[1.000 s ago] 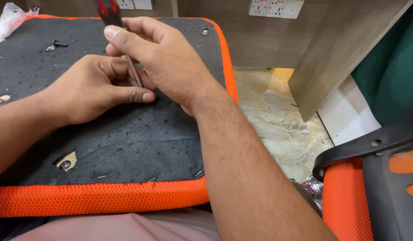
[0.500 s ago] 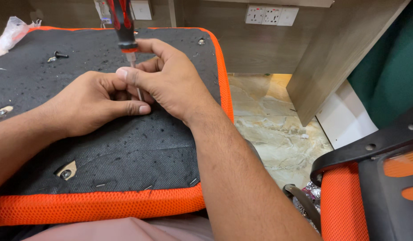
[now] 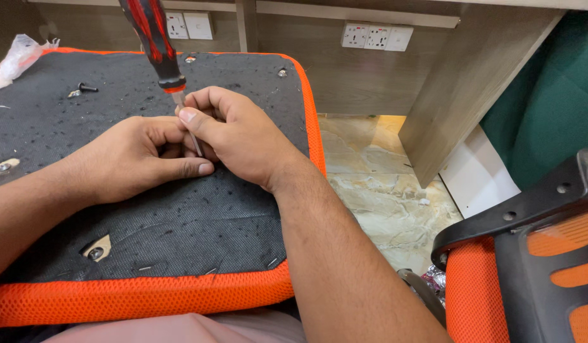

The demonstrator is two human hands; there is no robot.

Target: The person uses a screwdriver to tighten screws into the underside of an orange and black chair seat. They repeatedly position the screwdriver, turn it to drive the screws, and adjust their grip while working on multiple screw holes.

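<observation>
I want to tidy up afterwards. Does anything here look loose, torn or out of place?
Yes. A loose black screw lies on the upturned seat's black underside fabric, far from both hands. The fabric is torn open around a bolt hole near the front edge, showing wood beneath.

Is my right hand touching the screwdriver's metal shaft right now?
Touching. The head view shows the right hand with its fingers pinched around the metal shaft of the screwdriver, no gap visible.

The screwdriver at upper left has a glossy red-and-black plastic handle and a thin bright metal shaft. The seat underside is matt black fibrous cloth, edged with coarse orange mesh. At centre right, the floor looks like polished marbled stone.
</observation>
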